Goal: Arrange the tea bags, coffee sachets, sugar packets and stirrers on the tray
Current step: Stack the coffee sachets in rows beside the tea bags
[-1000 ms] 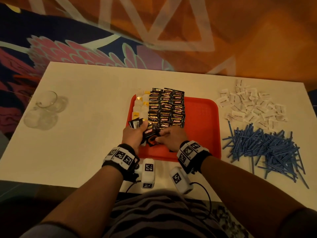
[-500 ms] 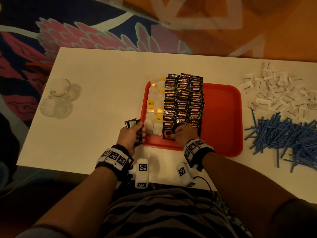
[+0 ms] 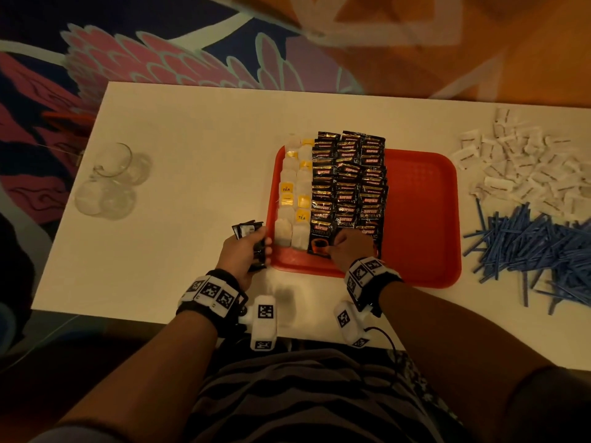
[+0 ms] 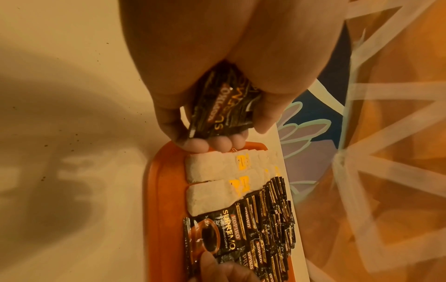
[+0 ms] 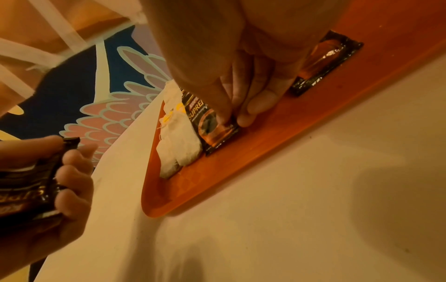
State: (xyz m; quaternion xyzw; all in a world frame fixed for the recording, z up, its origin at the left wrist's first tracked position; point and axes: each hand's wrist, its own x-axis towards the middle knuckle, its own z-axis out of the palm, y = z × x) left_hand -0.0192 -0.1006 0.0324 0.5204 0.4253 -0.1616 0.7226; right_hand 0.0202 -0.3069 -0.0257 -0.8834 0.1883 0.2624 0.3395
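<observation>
White table [image 3: 192,174], clear glasses [image 3: 108,183] at its left, patterned carpet [image 3: 160,52] beyond

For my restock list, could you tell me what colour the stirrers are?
Blue; the stirrers show best in the head view.

Left hand [image 3: 244,254] off the counter's near edge, fingers curled around a held stack of sachets [image 4: 224,106]. Right hand [image 3: 350,246] lowered, thumb and forefinger pinching the near corner of one sachet [image 5: 217,126]. Both forearms extended forward.
</observation>
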